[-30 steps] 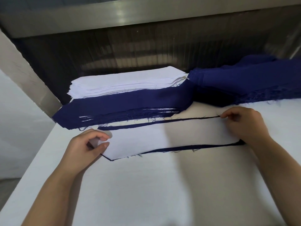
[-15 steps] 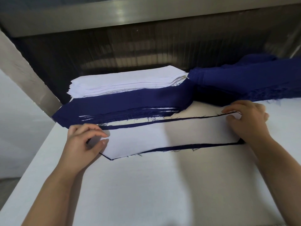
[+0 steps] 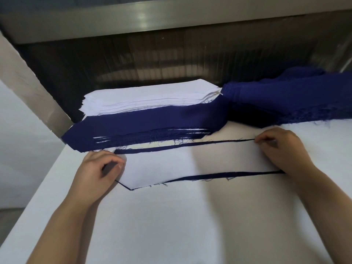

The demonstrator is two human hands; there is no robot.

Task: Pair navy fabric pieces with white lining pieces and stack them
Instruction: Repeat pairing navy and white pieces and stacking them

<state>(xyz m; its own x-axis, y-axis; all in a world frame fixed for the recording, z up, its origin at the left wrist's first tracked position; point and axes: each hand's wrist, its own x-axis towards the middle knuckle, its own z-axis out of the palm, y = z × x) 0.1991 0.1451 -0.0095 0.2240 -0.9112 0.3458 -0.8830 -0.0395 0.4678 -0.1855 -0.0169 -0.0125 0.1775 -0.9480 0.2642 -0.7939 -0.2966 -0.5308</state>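
A white lining piece [image 3: 190,164] lies flat on a navy fabric piece [image 3: 219,175], whose dark edge shows along the front and back. My left hand [image 3: 99,172] pinches the left end of the lining with curled fingers. At the right end my right hand [image 3: 282,149] pinches the back corner of the lining. Behind the pair lies a stack of paired navy and white pieces [image 3: 144,132], with a pile of white lining [image 3: 150,100] on its back part. A heap of loose navy fabric [image 3: 297,100] lies at the back right.
The work surface is a white table [image 3: 190,225] with its left edge running diagonally at the left. A metal shelf edge [image 3: 171,18] overhangs the back, and a slanted grey post [image 3: 28,88] stands at the left.
My right hand has slid back left along the lining's back edge and now pinches its corner. My left hand has curled tighter on the left end. The lining sits squarer on the navy piece.
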